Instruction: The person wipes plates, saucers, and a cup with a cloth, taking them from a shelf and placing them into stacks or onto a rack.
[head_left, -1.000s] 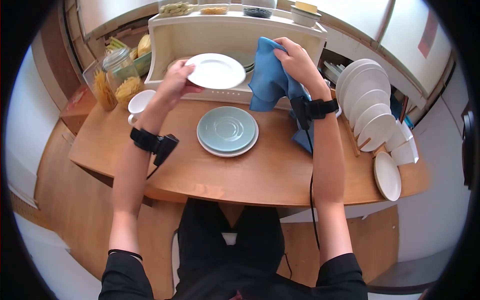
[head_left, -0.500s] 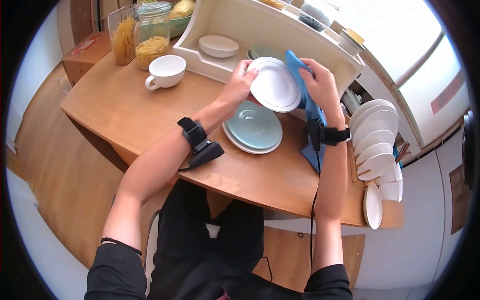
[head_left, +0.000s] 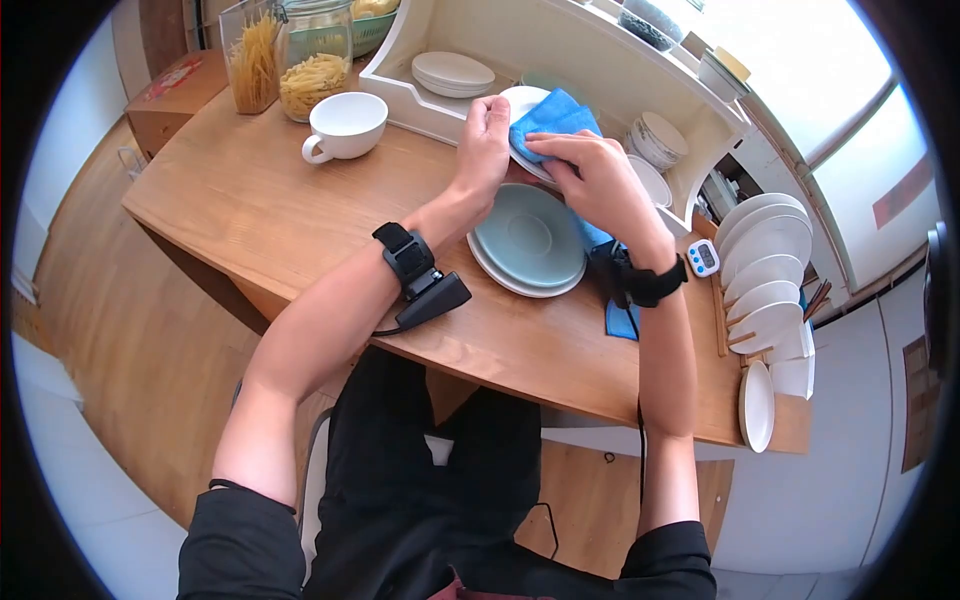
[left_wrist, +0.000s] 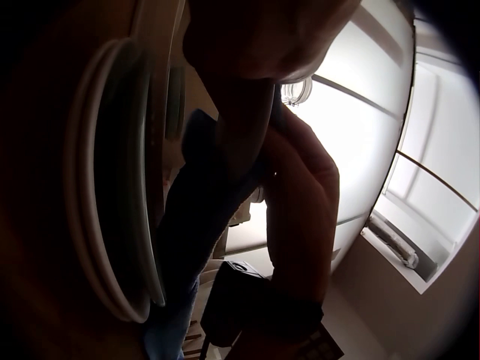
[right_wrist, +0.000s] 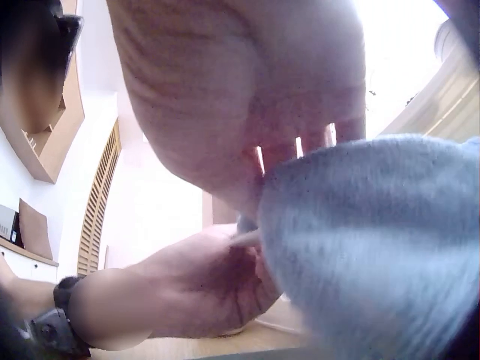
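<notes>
My left hand (head_left: 482, 160) grips a small white plate (head_left: 524, 97) by its left edge, tilted up above the table. Over the plate's face lies a blue cloth (head_left: 556, 118), which my right hand (head_left: 600, 185) holds and presses against it with the fingers. In the right wrist view the cloth (right_wrist: 375, 225) fills the lower right and hides most of the plate. Below both hands a pale blue-green saucer (head_left: 528, 235) rests on a white plate (head_left: 500, 283) on the table.
A white cup (head_left: 347, 125) and jars of pasta (head_left: 315, 80) stand at the left. Behind is a cream shelf (head_left: 430, 120) with stacked plates (head_left: 453, 72) and bowls (head_left: 657, 138). To the right are a rack of plates (head_left: 765, 245), a timer (head_left: 703, 258) and an oval dish (head_left: 757, 407).
The left hand has carried the white plate to the right, toward the right hand. The right hand has brought the blue cloth onto the plate's face. The head view has turned.
</notes>
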